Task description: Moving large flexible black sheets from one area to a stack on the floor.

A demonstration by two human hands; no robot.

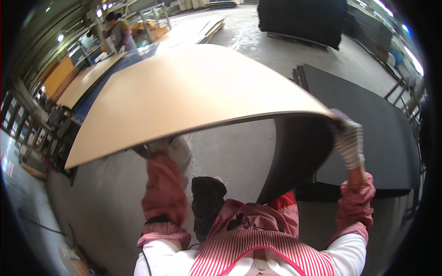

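Note:
A large flexible sheet point(193, 92), tan on top and black underneath, spreads in front of me. Its right part curls down, so the dark underside point(299, 152) hangs toward my legs. My right hand point(349, 140), in a striped light glove, is closed on the sheet's right edge at the bend. Beneath the near edge reaches my left hand point(156, 148); the sheet hides its fingers, so I cannot see whether they grip. Red sleeve covers sit on both forearms.
A stack of black sheets point(368, 119) lies on the right. Farther back stands a tall black stack point(301, 20). At the far left, a person point(120, 32) is beside a table with another tan sheet point(87, 83). Metal racks point(27, 124) line the left side.

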